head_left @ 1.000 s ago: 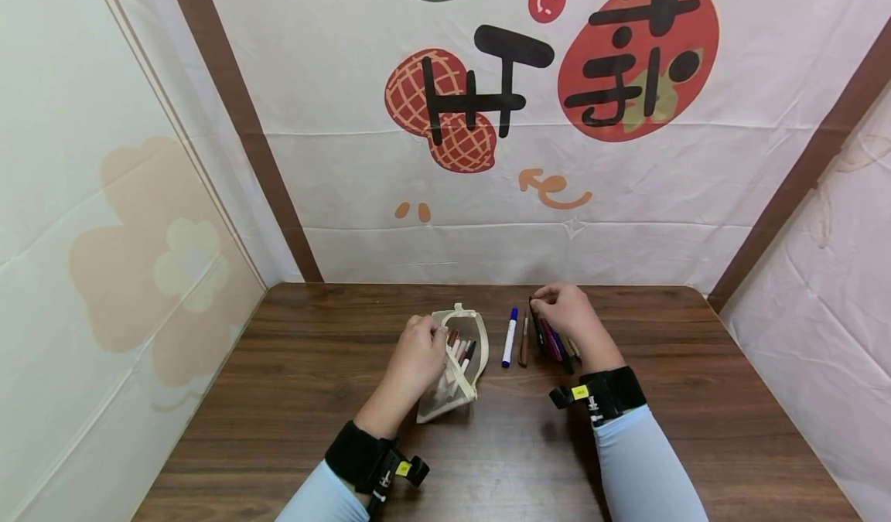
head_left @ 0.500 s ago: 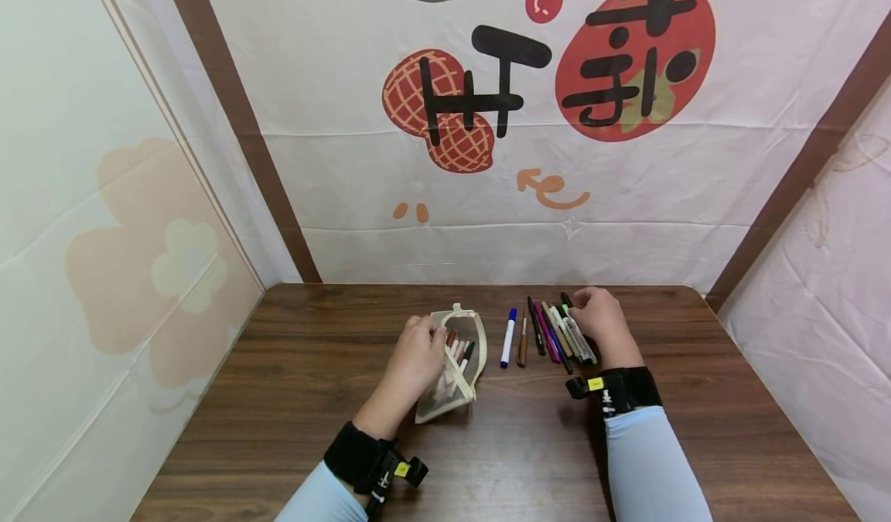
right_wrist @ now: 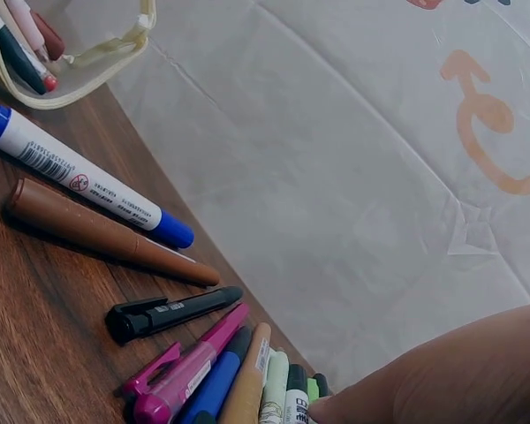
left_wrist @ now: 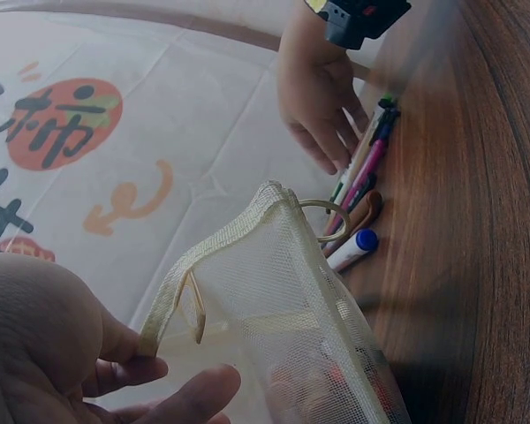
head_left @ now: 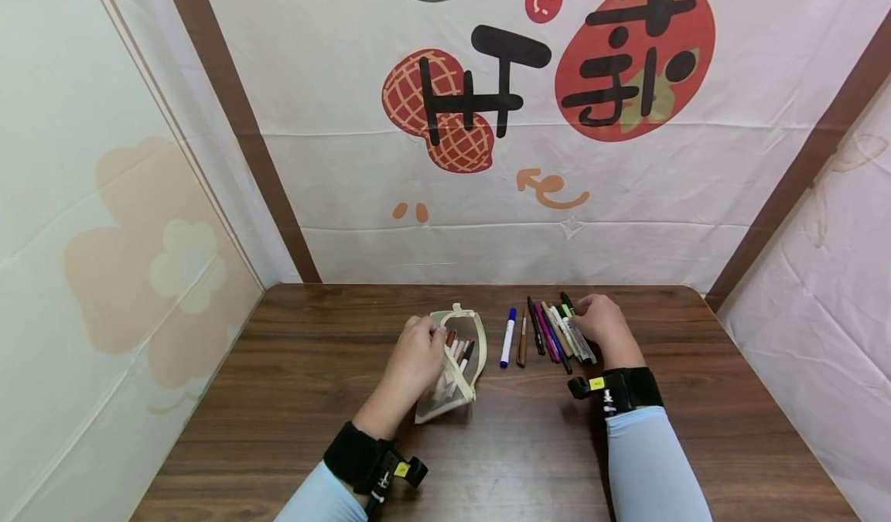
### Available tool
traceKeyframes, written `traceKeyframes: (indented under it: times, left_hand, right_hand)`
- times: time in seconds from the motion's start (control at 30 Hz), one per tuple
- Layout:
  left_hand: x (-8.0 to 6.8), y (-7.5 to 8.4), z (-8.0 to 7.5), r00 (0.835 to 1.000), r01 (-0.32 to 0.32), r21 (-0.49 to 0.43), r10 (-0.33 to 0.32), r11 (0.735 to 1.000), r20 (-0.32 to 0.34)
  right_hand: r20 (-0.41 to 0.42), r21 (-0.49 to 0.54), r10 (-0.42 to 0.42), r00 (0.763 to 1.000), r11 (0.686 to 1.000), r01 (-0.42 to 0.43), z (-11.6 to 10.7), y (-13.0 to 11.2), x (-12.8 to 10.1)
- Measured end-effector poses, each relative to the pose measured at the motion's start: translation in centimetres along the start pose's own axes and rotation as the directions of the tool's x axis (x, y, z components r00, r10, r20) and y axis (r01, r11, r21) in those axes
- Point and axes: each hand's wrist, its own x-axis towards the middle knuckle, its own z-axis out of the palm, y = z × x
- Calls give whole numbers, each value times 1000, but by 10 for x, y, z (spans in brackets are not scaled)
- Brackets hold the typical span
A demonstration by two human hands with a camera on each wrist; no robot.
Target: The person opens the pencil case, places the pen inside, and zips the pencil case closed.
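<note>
Pinching the mesh pouch (head_left: 452,367), left hand (head_left: 416,356); right hand (head_left: 604,325) relaxed beside unreadably labelled pens (head_left: 557,335).

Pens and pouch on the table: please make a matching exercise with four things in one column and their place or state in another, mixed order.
1. Mesh pouch
2. Blue-capped marker
3. Left hand
4. Right hand

a. lies alone between pouch and brown pen
b. grips the pouch's rim
c. stands open with pens inside
d. rests at the pen row's right end

Pairs: 1-c, 2-a, 3-b, 4-d
</note>
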Motion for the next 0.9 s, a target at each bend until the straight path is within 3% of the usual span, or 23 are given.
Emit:
traceKeyframes:
  times: [0.5, 0.9]
  left_hand:
    - [0, -1, 2, 1000, -8, -3, 8, 1000, -2]
    - [0, 0, 1, 1000, -3, -17, 3, 1000, 9]
  right_hand:
    - [39, -65, 17, 999, 998, -15, -2, 2, -2]
    - [11, -26, 42, 999, 999, -42, -1, 2, -3]
